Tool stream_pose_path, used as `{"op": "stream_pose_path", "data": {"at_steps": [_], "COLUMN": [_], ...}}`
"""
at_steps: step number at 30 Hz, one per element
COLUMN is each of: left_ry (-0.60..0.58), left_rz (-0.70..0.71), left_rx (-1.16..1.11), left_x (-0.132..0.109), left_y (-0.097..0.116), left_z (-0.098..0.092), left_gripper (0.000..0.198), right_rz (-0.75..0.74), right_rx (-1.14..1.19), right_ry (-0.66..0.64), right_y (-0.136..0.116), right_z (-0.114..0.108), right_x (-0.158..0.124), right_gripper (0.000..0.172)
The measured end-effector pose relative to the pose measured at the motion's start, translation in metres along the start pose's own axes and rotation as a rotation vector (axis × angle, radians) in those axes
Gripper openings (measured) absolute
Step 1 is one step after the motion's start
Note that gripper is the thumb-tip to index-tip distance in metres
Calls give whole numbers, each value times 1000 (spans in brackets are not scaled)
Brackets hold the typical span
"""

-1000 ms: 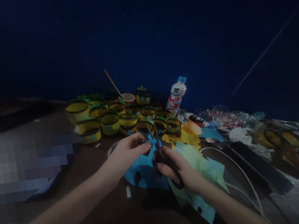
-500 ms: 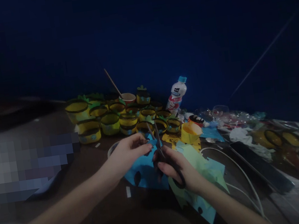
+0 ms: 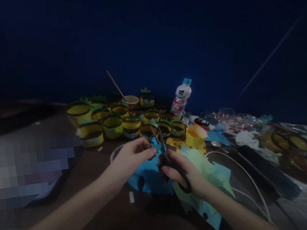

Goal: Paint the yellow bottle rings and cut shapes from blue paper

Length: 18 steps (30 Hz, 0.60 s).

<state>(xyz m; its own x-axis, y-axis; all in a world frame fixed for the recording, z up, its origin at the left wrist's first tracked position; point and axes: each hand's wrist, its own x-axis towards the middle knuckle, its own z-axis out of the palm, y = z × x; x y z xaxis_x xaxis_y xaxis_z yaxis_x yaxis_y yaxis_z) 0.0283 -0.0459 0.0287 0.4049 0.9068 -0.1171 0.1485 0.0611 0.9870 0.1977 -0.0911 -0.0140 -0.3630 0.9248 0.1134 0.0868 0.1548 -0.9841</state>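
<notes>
My left hand [image 3: 135, 152] pinches a small piece of blue paper [image 3: 156, 147] between thumb and fingers. My right hand [image 3: 181, 169] grips a pair of scissors [image 3: 162, 144] by the dark handles, blades a little apart and pointing up. The scissor blades stand at the right edge of the small blue piece. Below both hands lies a larger sheet of blue paper [image 3: 148, 178] with a dark oval mark. Pale green paper [image 3: 196, 162] and light blue paper [image 3: 213, 215] lie under and beside my right hand.
Several yellow paper cups [image 3: 113, 127] with dark rims stand behind my hands. Among them is a tub [image 3: 131, 101] with a stick in it. A bottle [image 3: 181, 97] with a blue cap leans there. To the right lie a phone [image 3: 266, 169], a white cable [image 3: 252, 181] and crumpled tissue [image 3: 250, 141].
Almost nothing differs. Both hands keep their places at the blue piece, and the scissors have shifted only very slightly.
</notes>
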Motion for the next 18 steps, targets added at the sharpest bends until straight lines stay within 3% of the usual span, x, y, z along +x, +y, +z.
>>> {"op": "stream_pose_path", "data": {"at_steps": [6, 18], "left_ry": [31, -26], "left_rz": [-6, 2], "left_rx": [-1, 31], "left_x": [1, 2], "left_y": [0, -3], "left_z": [-1, 1], "left_gripper": [20, 22], "right_rz": [24, -22], "right_rx": [30, -82], "right_ry": [-25, 8], "right_y": [3, 0], "right_z": [0, 0], "right_x": [0, 0], "right_gripper": [20, 17]}}
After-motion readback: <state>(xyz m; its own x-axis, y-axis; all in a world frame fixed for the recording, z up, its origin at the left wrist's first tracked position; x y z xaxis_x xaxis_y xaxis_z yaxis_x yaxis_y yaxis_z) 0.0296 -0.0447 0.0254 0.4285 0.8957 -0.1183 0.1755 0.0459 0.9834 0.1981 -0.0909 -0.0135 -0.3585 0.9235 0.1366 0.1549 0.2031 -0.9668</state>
